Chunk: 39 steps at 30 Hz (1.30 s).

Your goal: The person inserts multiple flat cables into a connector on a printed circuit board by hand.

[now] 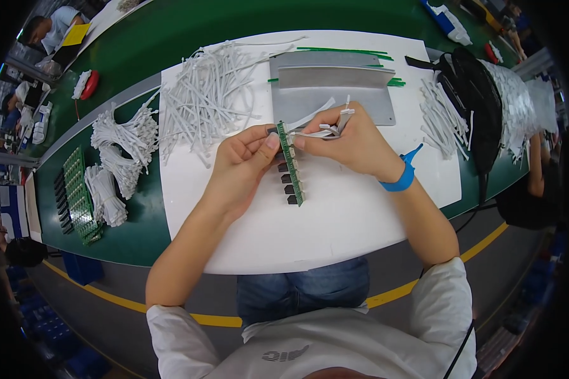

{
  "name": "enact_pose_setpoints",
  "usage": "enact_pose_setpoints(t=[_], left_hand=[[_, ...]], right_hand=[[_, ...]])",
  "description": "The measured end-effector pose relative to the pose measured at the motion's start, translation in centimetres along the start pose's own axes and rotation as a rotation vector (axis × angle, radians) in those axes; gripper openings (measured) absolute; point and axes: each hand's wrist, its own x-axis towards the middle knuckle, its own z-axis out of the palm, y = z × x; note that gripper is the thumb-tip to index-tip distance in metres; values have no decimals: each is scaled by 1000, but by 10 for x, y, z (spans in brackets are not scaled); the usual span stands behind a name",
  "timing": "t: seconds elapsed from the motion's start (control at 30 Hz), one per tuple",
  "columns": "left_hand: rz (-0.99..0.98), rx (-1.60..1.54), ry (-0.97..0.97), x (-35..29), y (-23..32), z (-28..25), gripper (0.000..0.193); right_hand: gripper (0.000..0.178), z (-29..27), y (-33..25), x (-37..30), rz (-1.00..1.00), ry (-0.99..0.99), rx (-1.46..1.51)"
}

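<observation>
My left hand [243,164] is closed on the upper end of a narrow green circuit board strip [290,165], held upright over the white sheet. Black block-shaped parts jut from the strip's left side, and small pale connectors line its right. In the fingers of my right hand [344,139] is a white cable with connector ends [325,132]; one end is at the board's upper right edge. Whether it is seated there I cannot tell. A blue wrist strap [401,177] circles my right wrist.
A grey metal bracket [332,95] with green strips lies behind my hands. Loose white cables [208,88] are heaped left of it; tied cable bundles [126,142] and green boards [80,196] lie farther left. More cables [442,120] and a black bag [471,101] are at right.
</observation>
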Motion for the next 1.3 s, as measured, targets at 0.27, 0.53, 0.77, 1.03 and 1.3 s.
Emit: enact_pose_setpoints(t=[0.27, 0.53, 0.77, 1.03, 1.3], left_hand=[[-30, -104, 18, 0, -2, -3, 26], [43, 79, -30, 0, 8, 1, 23], [-1, 94, -5, -2, 7, 0, 25], [97, 117, 38, 3, 5, -2, 25], [561, 373, 287, 5, 25, -15, 23]], right_hand=[[16, 2, -4, -2, 97, 7, 28], [16, -3, -6, -1, 60, -27, 128], [15, -5, -4, -3, 19, -44, 69], [22, 2, 2, -1, -2, 34, 60], [35, -12, -2, 1, 2, 322, 59]])
